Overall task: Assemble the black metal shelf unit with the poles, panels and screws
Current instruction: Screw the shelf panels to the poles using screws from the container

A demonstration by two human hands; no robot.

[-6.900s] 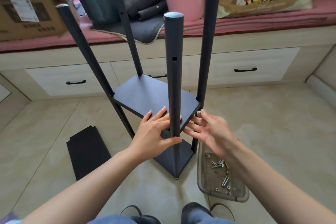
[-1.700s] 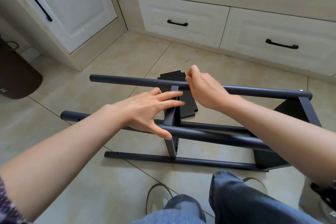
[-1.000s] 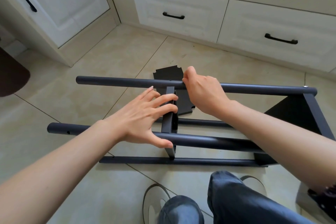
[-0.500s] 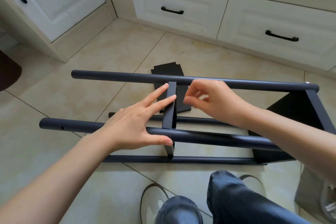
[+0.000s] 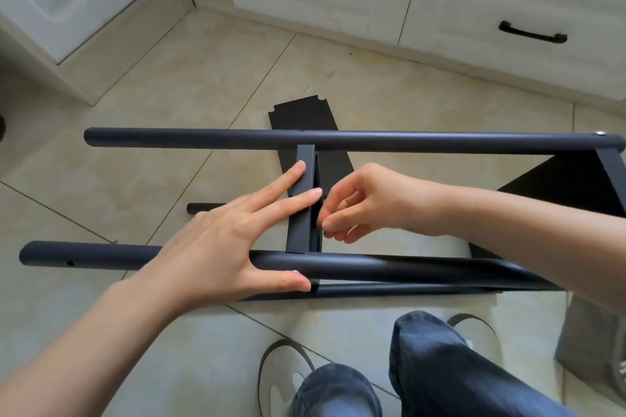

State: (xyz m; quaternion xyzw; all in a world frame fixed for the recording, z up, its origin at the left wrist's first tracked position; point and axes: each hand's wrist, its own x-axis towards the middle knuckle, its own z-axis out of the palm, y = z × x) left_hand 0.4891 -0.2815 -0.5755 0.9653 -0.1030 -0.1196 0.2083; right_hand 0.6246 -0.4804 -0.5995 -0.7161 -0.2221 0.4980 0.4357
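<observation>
Head view looks down on the shelf frame (image 5: pixel 338 200) lying on its side on the tiled floor, its 4 poles running left to right. The middle panel (image 5: pixel 301 203) stands on edge between the upper near pole (image 5: pixel 338 140) and the lower near pole (image 5: pixel 372 267), so its long axis runs away from the person, crosswise to the poles. The left hand (image 5: pixel 230 247) lies flat against the panel's left face with straight fingers, thumb under the lower near pole, holding nothing in a grip. The right hand (image 5: pixel 359 203) sits just right of the panel, fingers curled with thumb and fingertips drawn together; whether a screw is pinched there I cannot tell. That hand is the nearer one to the panel's inner side, and I'd judge the coming move is a fastening at a panel corner where it meets a pole. A spare panel (image 5: pixel 305 115) lies flat on the floor beyond the frame. The bottom panel (image 5: pixel 572 186) closes the right end.
</observation>
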